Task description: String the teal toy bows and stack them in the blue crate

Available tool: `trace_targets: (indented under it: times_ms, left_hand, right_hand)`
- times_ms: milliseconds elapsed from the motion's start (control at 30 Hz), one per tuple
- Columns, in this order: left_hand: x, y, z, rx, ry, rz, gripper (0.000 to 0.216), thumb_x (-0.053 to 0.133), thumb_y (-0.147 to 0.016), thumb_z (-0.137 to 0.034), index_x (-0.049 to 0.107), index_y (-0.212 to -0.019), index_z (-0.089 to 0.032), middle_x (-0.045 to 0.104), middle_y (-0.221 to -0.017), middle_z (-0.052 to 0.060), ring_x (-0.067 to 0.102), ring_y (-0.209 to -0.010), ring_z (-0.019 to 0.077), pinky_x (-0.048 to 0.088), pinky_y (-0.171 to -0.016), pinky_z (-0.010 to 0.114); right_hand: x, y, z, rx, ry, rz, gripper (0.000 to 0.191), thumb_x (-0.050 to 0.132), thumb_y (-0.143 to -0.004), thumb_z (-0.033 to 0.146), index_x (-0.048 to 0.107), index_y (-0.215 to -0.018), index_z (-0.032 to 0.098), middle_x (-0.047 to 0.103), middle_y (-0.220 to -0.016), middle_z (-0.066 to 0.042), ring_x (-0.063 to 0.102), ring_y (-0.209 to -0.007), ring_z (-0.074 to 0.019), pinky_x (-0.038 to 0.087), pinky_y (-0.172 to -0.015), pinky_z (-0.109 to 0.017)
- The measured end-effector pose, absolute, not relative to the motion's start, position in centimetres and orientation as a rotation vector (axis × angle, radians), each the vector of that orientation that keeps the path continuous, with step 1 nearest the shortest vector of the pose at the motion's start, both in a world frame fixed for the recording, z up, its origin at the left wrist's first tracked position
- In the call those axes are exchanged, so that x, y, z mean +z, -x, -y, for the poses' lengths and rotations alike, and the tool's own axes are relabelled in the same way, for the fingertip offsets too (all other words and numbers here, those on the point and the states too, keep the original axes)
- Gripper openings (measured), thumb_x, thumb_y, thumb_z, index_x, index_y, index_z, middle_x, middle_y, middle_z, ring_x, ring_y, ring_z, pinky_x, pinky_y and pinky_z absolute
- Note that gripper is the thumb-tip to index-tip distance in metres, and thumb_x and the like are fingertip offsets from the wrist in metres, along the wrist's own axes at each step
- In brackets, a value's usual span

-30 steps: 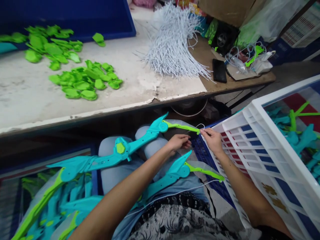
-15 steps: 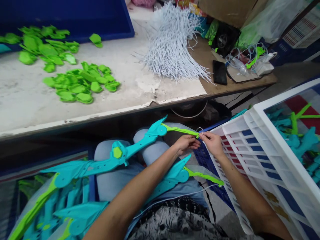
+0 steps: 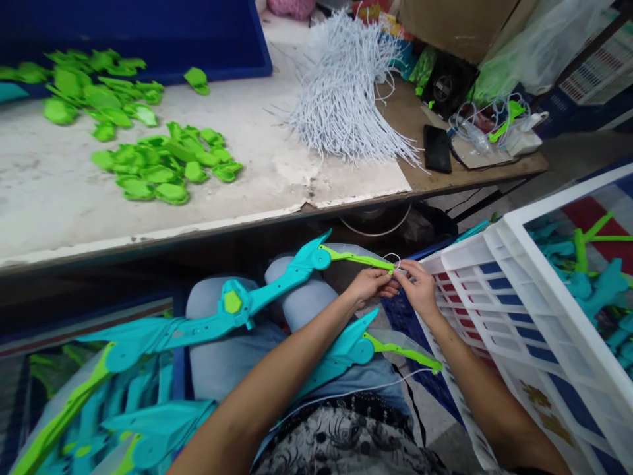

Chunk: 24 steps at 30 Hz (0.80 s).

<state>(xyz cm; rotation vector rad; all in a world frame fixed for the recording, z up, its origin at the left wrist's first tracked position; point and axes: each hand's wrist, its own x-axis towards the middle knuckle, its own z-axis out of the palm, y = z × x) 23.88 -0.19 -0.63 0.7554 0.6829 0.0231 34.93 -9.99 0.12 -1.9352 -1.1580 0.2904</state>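
Note:
A long teal toy bow [image 3: 237, 303] with green tips lies across my lap. At its right green tip [image 3: 363, 259] both hands meet. My right hand [image 3: 420, 285] pinches a thin white string [image 3: 393, 257] looped at the tip. Beside it, my left hand [image 3: 370, 285] has its fingers closed on the same string end, just under the tip. A second teal bow [image 3: 346, 343] lies nearer me on my lap, with a white string [image 3: 346, 389] trailing along it.
A worn table [image 3: 64, 211] holds heaps of green plastic pieces [image 3: 163, 161], a bundle of white strings [image 3: 346, 92] and a black phone [image 3: 436, 148]. A white crate [image 3: 519, 310] at right holds teal bows. More bows [image 3: 113, 409] are piled at lower left.
My left hand has moved right until its fingers meet my right hand at the bow's green tip. The bow itself has hardly shifted.

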Motion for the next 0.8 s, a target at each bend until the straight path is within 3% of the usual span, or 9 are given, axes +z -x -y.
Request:
trace_targets:
  times_ms: [133,267,333,433,533,667,800]
  left_hand:
    - [-0.1,-23.8,0.2,0.031,-0.857,-0.742,0.019,0.061,-0.083,-0.013,0.063,-0.065,-0.009,0.062,-0.053,0.003,0.059,-0.046,0.0105,0.050,-0.055,0.023]
    - [0.9,-20.7,-0.8,0.081,-0.968,-0.841,0.021,0.058,-0.079,-0.010,0.061,-0.058,-0.011,0.059,-0.050,0.001,0.055,-0.044,0.0095,0.044,-0.049,0.020]
    - [2.0,-17.0,-1.9,0.156,-0.999,-0.884,0.016,0.060,-0.076,-0.014,0.064,-0.061,-0.013,0.065,-0.059,0.003,0.060,-0.054,0.0120,0.047,-0.052,0.021]
    - [4.9,-9.5,-3.7,0.425,-0.907,-0.943,0.010,0.065,-0.068,-0.025,0.065,-0.062,-0.016,0.073,-0.094,0.007,0.065,-0.093,0.0244,0.054,-0.070,0.031]
    - [8.8,-2.1,-5.1,0.736,-0.689,-1.049,0.018,0.060,-0.064,-0.023,0.054,-0.047,-0.020,0.074,-0.091,0.000,0.057,-0.110,0.0291,0.049,-0.090,0.045]
    - [13.1,5.0,-4.9,1.169,-0.551,-1.195,0.024,0.048,-0.068,-0.015,0.048,-0.046,-0.023,0.057,-0.047,-0.011,0.053,-0.069,0.0153,0.039,-0.098,0.048]
    - [14.1,8.7,-3.3,1.422,-0.524,-1.208,0.024,0.047,-0.069,-0.015,0.046,-0.045,-0.021,0.047,-0.043,-0.009,0.036,-0.050,0.0081,0.042,-0.092,0.041]
  right_hand:
    - [-0.2,-34.7,9.9,0.296,1.999,1.183,0.024,0.060,-0.081,0.037,0.064,-0.097,0.019,0.069,-0.094,-0.007,0.061,-0.080,-0.0184,0.049,-0.070,-0.031]
    - [-0.4,-34.5,10.0,0.279,2.003,1.167,0.045,0.061,-0.081,0.037,0.052,-0.120,0.017,0.069,-0.096,-0.007,0.059,-0.071,-0.0158,0.050,-0.070,-0.030]
    - [-0.4,-34.6,10.2,0.256,2.000,1.194,0.053,0.060,-0.082,0.036,0.045,-0.129,0.016,0.069,-0.097,-0.007,0.058,-0.071,-0.0154,0.050,-0.072,-0.031]
    - [-0.5,-34.8,10.3,0.208,2.002,1.233,0.056,0.059,-0.083,0.036,0.043,-0.133,0.017,0.069,-0.099,-0.008,0.059,-0.073,-0.0160,0.050,-0.073,-0.032]
    - [-0.5,-35.0,10.2,0.163,2.018,1.255,0.057,0.058,-0.083,0.037,0.043,-0.134,0.017,0.069,-0.098,-0.008,0.057,-0.069,-0.0161,0.051,-0.071,-0.032]
    - [-0.4,-35.2,9.9,0.126,2.035,1.307,0.057,0.055,-0.085,0.038,0.043,-0.135,0.016,0.069,-0.098,-0.009,0.058,-0.070,-0.0168,0.051,-0.071,-0.033]
    - [-0.9,-36.0,10.0,0.071,2.062,1.381,0.053,0.051,-0.086,0.041,0.047,-0.133,0.016,0.069,-0.098,-0.010,0.062,-0.076,-0.0200,0.051,-0.072,-0.035]
